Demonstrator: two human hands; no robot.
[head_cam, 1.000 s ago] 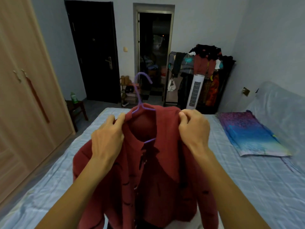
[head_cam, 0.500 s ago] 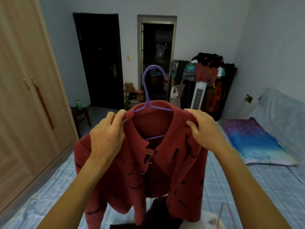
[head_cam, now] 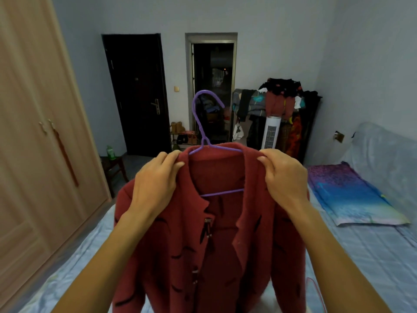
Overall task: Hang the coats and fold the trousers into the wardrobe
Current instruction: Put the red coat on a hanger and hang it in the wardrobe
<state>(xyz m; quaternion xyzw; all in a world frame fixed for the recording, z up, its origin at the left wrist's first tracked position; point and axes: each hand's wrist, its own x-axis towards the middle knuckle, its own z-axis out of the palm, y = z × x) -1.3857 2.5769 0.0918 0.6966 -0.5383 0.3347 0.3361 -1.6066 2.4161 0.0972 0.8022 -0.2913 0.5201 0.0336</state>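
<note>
- The red coat [head_cam: 216, 233] is on the purple hanger [head_cam: 204, 123], held up in mid-air at the centre of the view, above the bed [head_cam: 361, 256]; the hanger's hook stands upright at about 12 o'clock from the collar, and its lower bar shows across the open neck
- The left hand [head_cam: 155, 186] is closed on the coat's left shoulder, fingers pinching the cloth by the collar; the right hand [head_cam: 284, 177] is closed on the other shoulder in the same way
- Both hands grip the garment over the hanger's arms, which reads as settling the shoulders square on it
- So for this coat, as I judge it, the hanger step looks all but done; the front hangs open and uneven, the lapels not lying flat
- The wardrobe [head_cam: 40, 136] stands at 9 o'clock, well apart from the coat, its doors shut; nothing can be seen inside
- What is left, by my reckoning: open a door and hook the coat on a rail
- No trousers can be told for certain; a thin pink wire [head_cam: 316, 290] at 5 o'clock on the bed may be another hanger
- A loaded clothes rack [head_cam: 282, 102] at 1 o'clock is heaped with garments; whether they belong to the task cannot be told
</note>
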